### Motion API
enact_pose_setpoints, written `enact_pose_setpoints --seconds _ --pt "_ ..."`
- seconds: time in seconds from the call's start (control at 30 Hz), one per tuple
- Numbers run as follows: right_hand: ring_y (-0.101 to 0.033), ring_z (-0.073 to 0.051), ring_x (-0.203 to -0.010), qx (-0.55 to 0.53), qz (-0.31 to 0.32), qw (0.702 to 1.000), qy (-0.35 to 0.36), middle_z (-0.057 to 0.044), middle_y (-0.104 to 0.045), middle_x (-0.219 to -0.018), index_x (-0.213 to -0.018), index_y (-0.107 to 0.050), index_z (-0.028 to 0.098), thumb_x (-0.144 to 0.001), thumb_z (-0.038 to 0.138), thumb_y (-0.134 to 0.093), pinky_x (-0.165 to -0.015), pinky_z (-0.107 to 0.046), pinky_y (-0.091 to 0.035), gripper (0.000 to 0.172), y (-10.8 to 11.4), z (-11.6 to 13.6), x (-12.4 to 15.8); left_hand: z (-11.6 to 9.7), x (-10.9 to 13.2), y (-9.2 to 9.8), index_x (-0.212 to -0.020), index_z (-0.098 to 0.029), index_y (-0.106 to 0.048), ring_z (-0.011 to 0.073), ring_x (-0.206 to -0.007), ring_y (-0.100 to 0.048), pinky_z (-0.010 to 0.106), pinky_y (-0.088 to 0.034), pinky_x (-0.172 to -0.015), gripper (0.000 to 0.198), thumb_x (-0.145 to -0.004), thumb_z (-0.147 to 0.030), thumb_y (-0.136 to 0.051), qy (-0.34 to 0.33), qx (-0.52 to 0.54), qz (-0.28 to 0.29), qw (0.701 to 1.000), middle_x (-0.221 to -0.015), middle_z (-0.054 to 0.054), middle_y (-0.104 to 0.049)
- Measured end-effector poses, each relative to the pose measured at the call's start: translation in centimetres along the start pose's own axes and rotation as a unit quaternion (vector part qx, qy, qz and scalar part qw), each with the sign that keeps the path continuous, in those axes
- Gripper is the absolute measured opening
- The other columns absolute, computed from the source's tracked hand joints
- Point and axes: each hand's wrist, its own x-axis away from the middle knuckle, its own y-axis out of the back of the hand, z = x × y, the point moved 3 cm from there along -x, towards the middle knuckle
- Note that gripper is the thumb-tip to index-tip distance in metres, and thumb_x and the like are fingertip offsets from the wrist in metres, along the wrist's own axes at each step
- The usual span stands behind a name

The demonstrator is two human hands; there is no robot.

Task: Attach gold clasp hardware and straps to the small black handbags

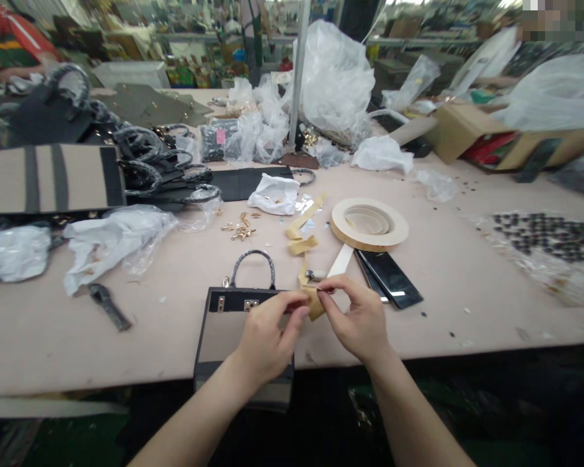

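My left hand (275,327) is over the right side of a small black and beige handbag (224,334), its thumb and fingers drawn together; whatever they hold is too small to make out. My right hand (357,314) pinches a tiny, thin piece just to the right, too small to name. Under and between the fingertips lies a crumpled strip of tan backing paper (316,306). A small metal piece (315,275) rests just beyond my fingers. The handbag lies at the table's front edge with its handle (253,254) pointing away from me.
A roll of tape (338,227) sits beyond my right hand, with two dark phones (394,279) beside it. Gold hardware (241,228) lies mid-table. Stacked handbags (78,178) fill the left; black studs (549,237) lie right. A metal pole (298,84) stands at the back.
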Motion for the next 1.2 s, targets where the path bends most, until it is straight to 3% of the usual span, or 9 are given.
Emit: enact_pose_setpoints --seconds 0.17,0.27,0.37,0.43,0.6,0.77,0.9,1.07,1.2 --pt "-0.072 -0.022 -0.094 -0.036 0.065 0.996 0.047 -0.006 -0.076 -0.096 -0.100 -0.071 0.025 -0.098 0.016 -0.063 -0.085 -0.037 -0.059 0.012 -0.1 0.1 0.2 0.6 -0.1 -0.1 -0.124 -0.022 -0.062 0.0136 -0.075 -0.066 0.027 -0.056 -0.074 0.038 -0.089 -0.021 -0.078 0.078 -0.018 -0.057 0.995 -0.084 -0.002 -0.069" --pt "-0.072 -0.024 -0.102 -0.038 0.096 0.992 0.074 -0.006 -0.076 -0.102 -0.108 -0.071 0.027 -0.097 0.012 -0.062 -0.096 -0.042 -0.058 0.020 0.0 0.1 1.0 0.4 -0.4 0.2 -0.108 -0.021 -0.072 0.0126 -0.072 -0.061 0.025 -0.051 -0.068 0.017 -0.092 -0.015 -0.073 0.051 -0.023 -0.011 0.998 -0.083 0.000 -0.065" --pt "-0.070 -0.027 -0.105 -0.008 -0.020 0.997 0.069 -0.008 -0.074 -0.104 -0.106 -0.068 0.026 -0.092 0.013 -0.068 -0.099 -0.047 -0.056 0.019 1.0 -0.1 2.3 0.2 0.3 0.0 -0.091 -0.019 -0.070 0.0125 -0.075 -0.063 0.024 -0.052 -0.070 0.017 -0.093 -0.004 -0.063 0.028 -0.013 -0.035 0.999 -0.085 0.001 -0.065" --pt "-0.070 -0.026 -0.093 -0.009 -0.057 0.998 0.021 -0.007 -0.071 -0.097 -0.101 -0.065 0.025 -0.090 0.018 -0.073 -0.087 -0.043 -0.059 0.016 1.3 -0.5 3.5 0.0 1.0 -0.4 -0.090 -0.019 -0.068 0.0139 -0.083 -0.066 0.025 -0.054 -0.075 0.020 -0.091 -0.001 -0.061 0.023 -0.014 -0.078 0.997 -0.089 0.002 -0.066" --pt "-0.070 -0.018 -0.068 -0.064 0.114 0.988 -0.082 -0.002 -0.075 -0.087 -0.115 -0.069 0.027 -0.093 0.020 -0.071 -0.064 -0.030 -0.060 0.023 -1.0 -1.0 6.0 -0.1 2.3 -1.6 -0.092 -0.021 -0.068 0.0157 -0.086 -0.066 0.028 -0.056 -0.077 0.021 -0.090 -0.002 -0.061 0.052 0.018 -0.053 0.997 -0.092 0.003 -0.065" --pt "-0.074 -0.020 -0.072 0.015 0.063 0.998 0.014 -0.004 -0.077 -0.082 -0.100 -0.072 0.025 -0.099 0.015 -0.059 -0.066 -0.030 -0.059 0.017 -1.6 -0.9 6.6 -0.2 2.3 -1.4 -0.103 -0.020 -0.072 0.0193 -0.096 -0.067 0.033 -0.059 -0.085 0.018 -0.089 -0.010 -0.069 0.076 0.048 0.058 0.994 -0.106 0.008 -0.065" --pt "-0.075 -0.021 -0.076 0.074 0.080 0.991 0.082 -0.007 -0.078 -0.086 -0.106 -0.071 0.024 -0.099 0.010 -0.054 -0.068 -0.033 -0.060 0.023 -1.4 -0.6 6.6 -0.1 2.1 -1.1 -0.094 -0.021 -0.076 0.0176 -0.092 -0.069 0.031 -0.060 -0.082 0.010 -0.094 -0.013 -0.070 0.085 0.070 0.028 0.994 -0.098 0.005 -0.068" --pt "-0.077 -0.023 -0.088 0.101 0.048 0.991 0.075 -0.008 -0.079 -0.097 -0.110 -0.069 0.023 -0.098 0.009 -0.057 -0.079 -0.035 -0.062 0.022 -0.5 -1.4 6.3 0.3 2.1 -1.5 -0.093 -0.019 -0.077 0.0095 -0.062 -0.068 0.025 -0.060 -0.056 0.009 -0.096 -0.016 -0.069 0.159 0.256 -0.008 0.953 -0.103 0.005 -0.070" --pt "-0.077 -0.025 -0.085 0.204 0.014 0.979 0.022 -0.008 -0.079 -0.093 -0.104 -0.070 0.021 -0.098 0.013 -0.058 -0.077 -0.037 -0.061 0.015 1.8 -4.5 6.1 0.7 2.1 0.6 -0.098 -0.021 -0.076 0.0160 -0.081 -0.077 0.031 -0.066 -0.075 0.016 -0.098 -0.011 -0.064 0.116 0.206 -0.021 0.972 -0.104 0.006 -0.074"
